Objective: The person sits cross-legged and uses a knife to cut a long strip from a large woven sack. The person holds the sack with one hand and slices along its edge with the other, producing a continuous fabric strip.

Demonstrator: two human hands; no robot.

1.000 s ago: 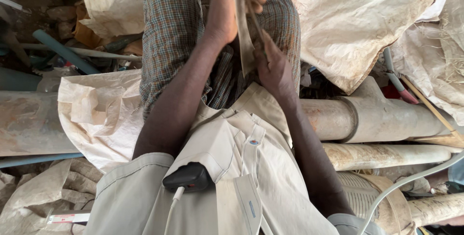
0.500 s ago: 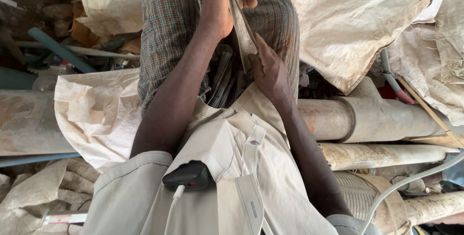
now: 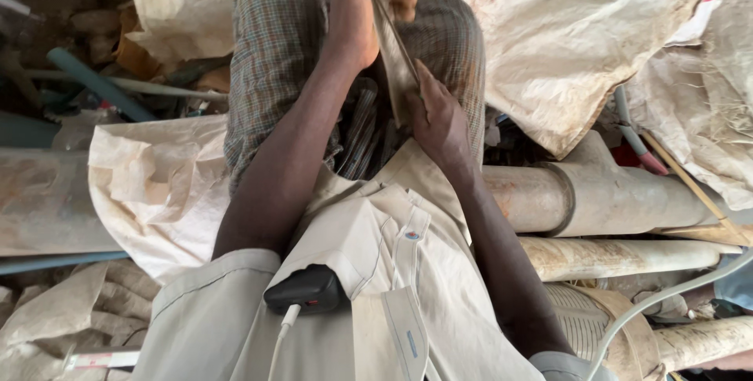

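Note:
I look down on my own lap in checked trousers point(image 3: 274, 59). A thin flat brownish strip point(image 3: 392, 48), possibly wood or card, stands on edge between my hands and runs up past the top of the frame. My left hand point(image 3: 353, 24) presses against its upper left side, with the fingertips cut off by the frame edge. My right hand point(image 3: 439, 118) grips the strip's lower end, fingers closed around it. A bundle of thin clear rods point(image 3: 359, 134) lies in my lap just below the strip.
Dusty wide pipes point(image 3: 612, 193) lie across the right, and more pipes lie below them. Worn woven sacks lie at the upper right point(image 3: 565, 52) and left point(image 3: 157, 185). A blue pipe point(image 3: 94, 83) sits at the upper left. A black device point(image 3: 306, 291) with a white cable hangs on my chest.
My left hand has slid upward along the strip toward the top of the frame. My right hand stays at the lower end.

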